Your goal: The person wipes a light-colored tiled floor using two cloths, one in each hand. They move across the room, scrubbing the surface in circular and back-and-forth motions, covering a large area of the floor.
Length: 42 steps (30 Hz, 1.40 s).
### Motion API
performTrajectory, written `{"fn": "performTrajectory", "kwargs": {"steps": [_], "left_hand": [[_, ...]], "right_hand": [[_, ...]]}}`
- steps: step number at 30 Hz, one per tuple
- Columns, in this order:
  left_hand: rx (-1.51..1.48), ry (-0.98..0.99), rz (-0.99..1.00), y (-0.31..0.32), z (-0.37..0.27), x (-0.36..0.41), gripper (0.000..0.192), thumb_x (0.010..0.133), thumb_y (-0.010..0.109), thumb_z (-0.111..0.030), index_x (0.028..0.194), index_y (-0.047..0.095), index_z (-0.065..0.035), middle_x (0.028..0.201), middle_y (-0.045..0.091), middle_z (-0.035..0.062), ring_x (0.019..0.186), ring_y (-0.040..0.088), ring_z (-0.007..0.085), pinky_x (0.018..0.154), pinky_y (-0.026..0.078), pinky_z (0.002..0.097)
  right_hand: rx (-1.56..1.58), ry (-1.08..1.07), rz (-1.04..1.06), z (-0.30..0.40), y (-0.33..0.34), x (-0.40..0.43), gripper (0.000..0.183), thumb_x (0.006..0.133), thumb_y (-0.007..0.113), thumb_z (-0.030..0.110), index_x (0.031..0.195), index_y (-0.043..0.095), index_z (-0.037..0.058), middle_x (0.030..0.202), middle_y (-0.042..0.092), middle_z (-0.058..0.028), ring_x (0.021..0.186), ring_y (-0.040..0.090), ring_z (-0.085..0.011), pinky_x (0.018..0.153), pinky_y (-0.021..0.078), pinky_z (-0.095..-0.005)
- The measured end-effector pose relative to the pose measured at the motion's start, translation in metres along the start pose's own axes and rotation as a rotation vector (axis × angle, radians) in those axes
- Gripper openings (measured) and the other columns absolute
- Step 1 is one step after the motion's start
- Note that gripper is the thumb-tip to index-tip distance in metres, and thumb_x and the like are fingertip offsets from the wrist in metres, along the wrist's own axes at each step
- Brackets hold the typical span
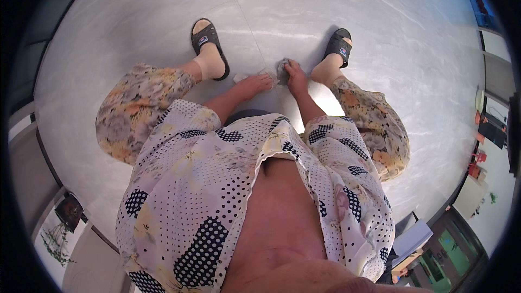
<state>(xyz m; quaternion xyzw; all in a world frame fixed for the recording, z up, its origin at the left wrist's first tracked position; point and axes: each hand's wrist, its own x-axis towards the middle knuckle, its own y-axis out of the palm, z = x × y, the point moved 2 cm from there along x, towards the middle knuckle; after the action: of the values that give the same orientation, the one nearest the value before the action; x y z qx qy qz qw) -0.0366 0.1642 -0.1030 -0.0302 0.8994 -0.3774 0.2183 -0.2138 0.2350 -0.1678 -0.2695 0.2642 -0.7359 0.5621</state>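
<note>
Between my feet, on the pale grey floor (252, 49), both hands reach down close together. My left hand (260, 82) lies palm down, its fingers pointing right, over a whitish cloth (241, 77) that shows at its edges. Beside it, my right hand (298, 78) grips a crumpled grey cloth (282, 72) low over the floor. The palms and the undersides of both cloths are hidden.
Black slide sandals are on my feet, one at the left (211, 44) and one at the right (338, 47). A thin seam line runs along the floor. Furniture, a box (411, 242) and a glazed double door (445, 256) stand at the lower right. A leafy plant (57, 244) shows at the lower left.
</note>
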Motion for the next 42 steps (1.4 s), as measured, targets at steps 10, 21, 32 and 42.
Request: {"fn": "performTrajectory", "kwargs": {"steps": [10,21,32,42], "left_hand": [[-0.394,-0.669,-0.667,-0.08,0.076,0.033,0.04,0.076,0.047,0.0,0.113,0.052,-0.0131,0.105,0.058,0.0116,0.093,0.056,0.0218,0.079,0.044,0.0307],[-0.333,-0.482,-0.932,-0.103,0.048,0.069,0.041,0.076,0.048,-0.002,0.117,0.048,-0.0128,0.105,0.057,0.0161,0.097,0.055,0.0259,0.082,0.042,0.0321],[-0.129,-0.566,-1.051,-0.134,0.081,0.043,0.041,0.078,0.045,-0.001,0.118,0.046,-0.0084,0.117,0.048,0.017,0.108,0.046,0.0307,0.091,0.036,0.0345],[0.209,0.123,-0.382,-0.087,-0.025,0.045,0.035,0.091,0.033,-0.022,0.12,0.043,-0.0045,0.125,0.042,0.0156,0.117,0.036,0.0283,0.098,0.028,0.0336]], "right_hand": [[0.321,0.721,-0.171,-0.011,-0.009,0.05,0.032,0.076,0.044,0.005,0.105,0.057,0.0099,0.102,0.059,-0.0139,0.092,0.057,-0.0288,0.08,0.044,-0.0338],[-0.133,-0.119,0.149,0.049,-0.005,0.083,0.033,0.079,0.041,0.01,0.109,0.052,0.0101,0.118,0.047,-0.0138,0.11,0.045,-0.0281,0.093,0.0343,-0.0369],[-0.571,0.22,-0.11,-0.094,-0.142,0.159,0.034,0.085,0.036,0.013,0.118,0.043,0.0067,0.125,0.041,-0.014,0.117,0.036,-0.0297,0.099,0.0284,-0.0351],[-0.513,0.362,-0.277,-0.044,-0.131,0.063,0.041,0.076,0.038,0.006,0.115,0.041,-0.0052,0.119,0.04,-0.025,0.113,0.034,-0.0389,0.097,0.0277,-0.0429]]}}
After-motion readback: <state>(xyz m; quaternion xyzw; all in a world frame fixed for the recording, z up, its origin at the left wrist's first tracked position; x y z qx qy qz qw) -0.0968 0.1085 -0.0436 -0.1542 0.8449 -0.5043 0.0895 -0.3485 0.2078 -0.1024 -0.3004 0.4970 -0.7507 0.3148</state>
